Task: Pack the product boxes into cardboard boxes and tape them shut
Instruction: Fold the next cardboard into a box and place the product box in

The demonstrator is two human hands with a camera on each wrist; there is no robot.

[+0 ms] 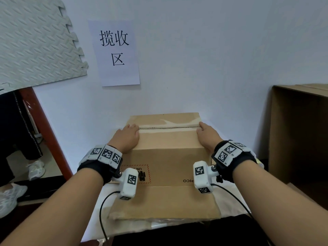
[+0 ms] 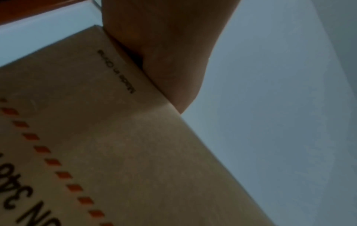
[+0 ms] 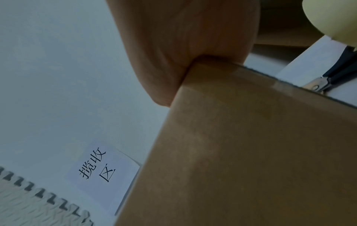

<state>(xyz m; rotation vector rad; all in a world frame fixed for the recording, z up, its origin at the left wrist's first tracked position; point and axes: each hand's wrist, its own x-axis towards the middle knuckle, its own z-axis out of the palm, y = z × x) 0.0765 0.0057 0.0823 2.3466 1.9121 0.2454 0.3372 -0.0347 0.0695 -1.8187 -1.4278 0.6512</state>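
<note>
your forearms come in low at the near edge of the head view, and both end on the cardboard box [image 1: 166, 153] standing on the white counter [image 1: 229, 197] against the wall. your left hand [image 1: 128, 137] lies over the box's top left edge and your right hand [image 1: 207, 134] over its top right edge. from above the fingers [image 1: 132, 127] look laid fairly flat along the top, close to the centre seam, but how far they wrap the far side i cannot tell; the wrist views only show each palm pressed against a box corner.

as for progress, the top flaps are down and meet in a seam with pale tape marks along it, so packing looks done for this box; whether fresh tape covers the seam is unclear. a bottom flap juts toward you.

readable print: "pico" upside down on the front, a red dashed frame with black lettering, and "made in china" in the left wrist view. the paper sign [image 1: 116, 52] on the wall reads 揽收区. a larger brown carton [image 1: 300, 132] stands to the right.
</note>
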